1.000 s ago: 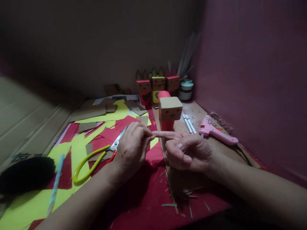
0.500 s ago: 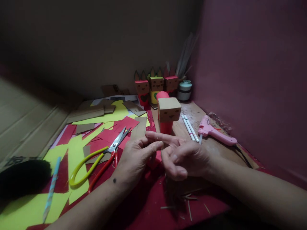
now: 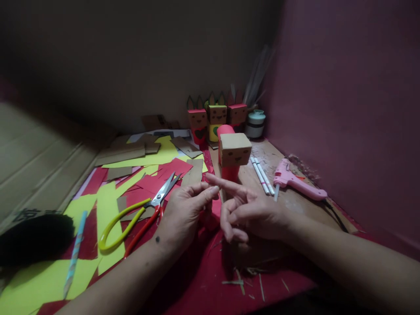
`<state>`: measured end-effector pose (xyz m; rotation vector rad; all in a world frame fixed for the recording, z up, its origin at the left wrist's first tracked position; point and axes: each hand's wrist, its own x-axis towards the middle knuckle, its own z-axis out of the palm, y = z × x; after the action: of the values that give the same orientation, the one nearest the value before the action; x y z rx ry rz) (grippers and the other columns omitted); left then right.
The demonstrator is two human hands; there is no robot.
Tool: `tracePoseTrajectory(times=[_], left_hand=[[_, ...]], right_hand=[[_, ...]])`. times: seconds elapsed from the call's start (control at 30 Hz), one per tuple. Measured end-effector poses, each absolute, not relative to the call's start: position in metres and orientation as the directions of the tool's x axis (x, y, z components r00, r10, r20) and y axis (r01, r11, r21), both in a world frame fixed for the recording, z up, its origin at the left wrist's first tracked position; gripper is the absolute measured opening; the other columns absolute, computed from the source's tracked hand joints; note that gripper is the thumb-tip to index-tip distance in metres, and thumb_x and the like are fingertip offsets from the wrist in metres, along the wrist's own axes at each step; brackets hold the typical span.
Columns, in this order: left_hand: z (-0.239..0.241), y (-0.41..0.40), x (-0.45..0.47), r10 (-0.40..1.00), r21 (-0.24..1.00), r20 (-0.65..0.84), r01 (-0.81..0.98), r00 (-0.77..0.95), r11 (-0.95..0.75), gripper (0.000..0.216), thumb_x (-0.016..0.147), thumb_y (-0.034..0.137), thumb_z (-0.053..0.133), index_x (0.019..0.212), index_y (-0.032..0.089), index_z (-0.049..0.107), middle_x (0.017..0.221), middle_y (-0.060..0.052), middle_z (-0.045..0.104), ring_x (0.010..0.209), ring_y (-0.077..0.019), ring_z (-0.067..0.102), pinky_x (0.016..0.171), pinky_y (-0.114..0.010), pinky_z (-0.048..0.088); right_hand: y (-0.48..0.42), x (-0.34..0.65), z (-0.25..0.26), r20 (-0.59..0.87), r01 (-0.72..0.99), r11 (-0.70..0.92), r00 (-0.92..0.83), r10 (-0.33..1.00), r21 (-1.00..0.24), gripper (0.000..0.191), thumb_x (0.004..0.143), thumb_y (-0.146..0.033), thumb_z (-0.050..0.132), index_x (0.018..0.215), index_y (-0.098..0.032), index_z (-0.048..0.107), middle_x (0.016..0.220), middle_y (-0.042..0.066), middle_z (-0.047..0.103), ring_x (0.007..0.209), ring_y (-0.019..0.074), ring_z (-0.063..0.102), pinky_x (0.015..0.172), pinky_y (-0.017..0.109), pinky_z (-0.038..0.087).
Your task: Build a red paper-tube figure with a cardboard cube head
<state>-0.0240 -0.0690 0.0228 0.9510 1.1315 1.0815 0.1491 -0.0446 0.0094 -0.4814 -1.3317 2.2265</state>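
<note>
My left hand (image 3: pixel 187 210) is closed in a pinch, thumb against bent index finger; whatever sits between them is too small or hidden to name. Close beside it, my right hand (image 3: pixel 251 210) stretches its index finger toward the left fingertips, with the other fingers loosely curled and nothing visible in them. A bright red paper piece (image 3: pixel 214 215) shows below the left fingers; I cannot tell whether it is held. Just beyond the hands stands a figure with a cardboard box head (image 3: pixel 235 151) and a red body. Scissors (image 3: pixel 157 199) with yellow and red handles lie left of my left hand.
Pink glue gun (image 3: pixel 293 181) and white pens (image 3: pixel 262 175) lie on the right board. Three eared box figures (image 3: pixel 216 118) and a teal-lidded jar (image 3: pixel 255 123) stand at the back. Yellow paper (image 3: pixel 108 210), cardboard scraps (image 3: pixel 121 151) and a striped pencil (image 3: pixel 75 253) cover the left.
The view has shifted slightly, so things sit a little further right. My right hand's fingers have curled and moved a bit against the left; thin scraps below the hands lie differently.
</note>
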Motion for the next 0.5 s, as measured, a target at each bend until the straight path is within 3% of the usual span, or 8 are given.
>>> tracePoseTrajectory(times=[0.1,0.2,0.27,0.37,0.43,0.5], left_hand=[[0.023,-0.07,-0.023,0.97,0.96,-0.223,-0.15,0.101,0.236,0.026,0.078,0.038,0.077,0.074,0.015,0.066,0.053,0.003,0.053,0.043,-0.0084,0.047,0.044,-0.021,0.037],[0.026,-0.071,-0.022,0.969,0.963,-0.226,-0.128,0.102,0.238,0.022,0.076,0.035,0.076,0.073,0.015,0.068,0.054,0.003,0.055,0.042,-0.0094,0.05,0.044,-0.021,0.039],[0.027,-0.07,-0.022,0.977,0.971,-0.2,-0.121,0.076,0.208,0.021,0.073,0.029,0.076,0.064,0.016,0.063,0.052,0.004,0.053,0.042,-0.0076,0.048,0.044,-0.019,0.037],[0.029,-0.066,-0.024,0.987,0.979,-0.146,-0.137,0.062,0.154,0.018,0.068,0.02,0.074,0.058,0.016,0.06,0.051,0.005,0.05,0.045,-0.0052,0.044,0.046,-0.017,0.036],[0.029,-0.064,-0.025,0.988,0.968,-0.149,-0.197,0.049,0.156,0.013,0.065,0.019,0.072,0.058,0.016,0.062,0.051,0.005,0.049,0.047,-0.0057,0.042,0.046,-0.017,0.036],[0.031,-0.062,-0.027,0.986,0.951,-0.169,-0.26,0.01,0.166,0.01,0.063,0.019,0.071,0.057,0.017,0.063,0.05,0.005,0.046,0.047,-0.0068,0.039,0.045,-0.018,0.034]], right_hand=[[-0.052,0.146,0.004,-0.046,-0.01,-0.076,-0.715,0.697,-0.997,0.101,0.077,-0.007,0.054,0.163,-0.03,0.008,0.071,-0.004,0.069,0.054,0.0118,0.057,0.055,0.026,0.047],[-0.058,0.144,-0.001,0.074,0.253,0.284,-0.612,0.787,-0.925,0.097,0.077,-0.006,0.051,0.164,-0.024,0.012,0.072,-0.002,0.066,0.065,0.0156,0.058,0.07,0.036,0.051],[-0.061,0.143,0.0,0.091,0.325,0.357,-0.615,0.783,-0.876,0.096,0.078,-0.006,0.051,0.164,-0.022,0.013,0.073,-0.001,0.066,0.065,0.0163,0.058,0.072,0.038,0.05],[-0.06,0.144,0.005,0.01,0.199,0.188,-0.662,0.749,-0.962,0.098,0.077,-0.005,0.051,0.164,-0.025,0.009,0.07,-0.004,0.066,0.062,0.0134,0.057,0.067,0.032,0.05],[-0.058,0.146,0.01,-0.066,0.024,-0.07,-0.716,0.695,-0.997,0.101,0.078,-0.006,0.053,0.164,-0.028,0.006,0.069,-0.006,0.067,0.052,0.0102,0.053,0.055,0.025,0.045],[-0.054,0.148,0.014,-0.08,-0.149,-0.299,-0.769,0.635,-0.943,0.103,0.076,-0.008,0.056,0.163,-0.028,0.004,0.068,-0.005,0.071,0.043,0.0083,0.049,0.046,0.021,0.039]])
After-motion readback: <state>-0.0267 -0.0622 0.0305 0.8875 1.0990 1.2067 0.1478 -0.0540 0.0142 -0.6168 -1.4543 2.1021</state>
